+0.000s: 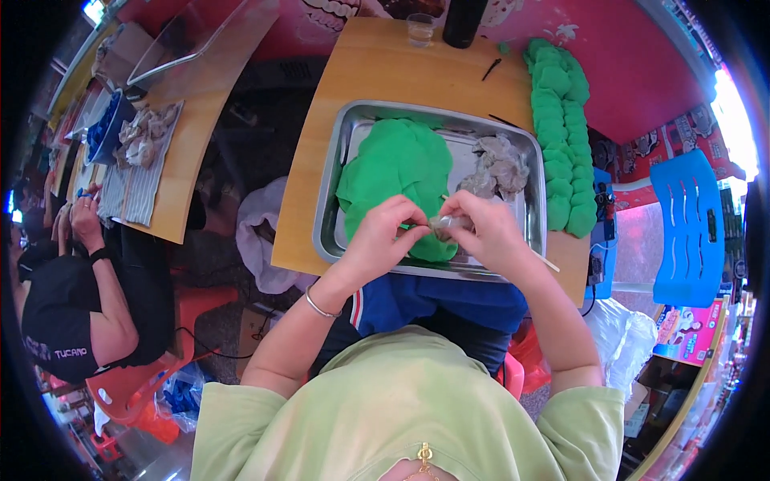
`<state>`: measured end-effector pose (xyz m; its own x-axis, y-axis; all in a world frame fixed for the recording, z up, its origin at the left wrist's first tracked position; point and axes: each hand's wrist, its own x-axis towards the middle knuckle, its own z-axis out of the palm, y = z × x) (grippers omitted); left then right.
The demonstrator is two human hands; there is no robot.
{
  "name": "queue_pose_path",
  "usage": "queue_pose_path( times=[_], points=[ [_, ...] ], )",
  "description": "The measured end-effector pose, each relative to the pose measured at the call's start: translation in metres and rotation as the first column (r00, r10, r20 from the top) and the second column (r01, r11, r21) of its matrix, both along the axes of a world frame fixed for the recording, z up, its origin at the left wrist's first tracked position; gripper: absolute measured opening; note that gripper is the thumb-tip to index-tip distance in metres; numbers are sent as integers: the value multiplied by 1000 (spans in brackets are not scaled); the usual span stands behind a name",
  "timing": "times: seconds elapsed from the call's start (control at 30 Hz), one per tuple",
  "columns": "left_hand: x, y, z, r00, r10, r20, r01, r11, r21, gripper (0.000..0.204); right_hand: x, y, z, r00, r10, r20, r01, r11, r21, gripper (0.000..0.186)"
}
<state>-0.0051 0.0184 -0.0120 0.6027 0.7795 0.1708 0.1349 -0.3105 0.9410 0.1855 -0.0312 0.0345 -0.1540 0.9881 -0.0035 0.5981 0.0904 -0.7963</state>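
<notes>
My left hand (392, 230) is pinched at the end of a small grey-brown piece (442, 228), over a heap of flat green pieces (389, 156) in a metal tray (329, 185). My right hand (480, 228) grips the same small piece from the other side, its fingers closed round it. A thin pale stick (546, 260) sticks out to the right from under my right hand. Crumpled grey-beige pieces (499, 168) lie at the tray's right side.
The wooden table (305, 217) also bears puffy green rows (559, 136), a clear cup (421, 32), a black bottle (462, 20) and thin dark sticks (492, 70). At left, another person (104, 321) works at a second table (186, 166). A blue chair (682, 232) stands right.
</notes>
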Motion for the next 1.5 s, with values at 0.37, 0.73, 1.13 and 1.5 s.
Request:
queue_pose_path(
  times=[0.37,0.73,1.13,1.5],
  points=[
    [-3,1,1,999,-37,-6,36,995,-98,8,6,-7,-17,987,124,101,-141,973,184,16],
    [-6,2,-8,997,-72,16,73,990,-117,9,-1,-10,-14,940,167,297,-246,935,254,19],
    [7,9,-2,990,-9,139,15,999,-39,11,-24,-30,-20,997,-82,-13,83,981,177,23],
    [16,-5,-1,992,-70,-102,77,995,62,11,16,-25,-15,953,66,296,-160,940,303,21]
  ],
)
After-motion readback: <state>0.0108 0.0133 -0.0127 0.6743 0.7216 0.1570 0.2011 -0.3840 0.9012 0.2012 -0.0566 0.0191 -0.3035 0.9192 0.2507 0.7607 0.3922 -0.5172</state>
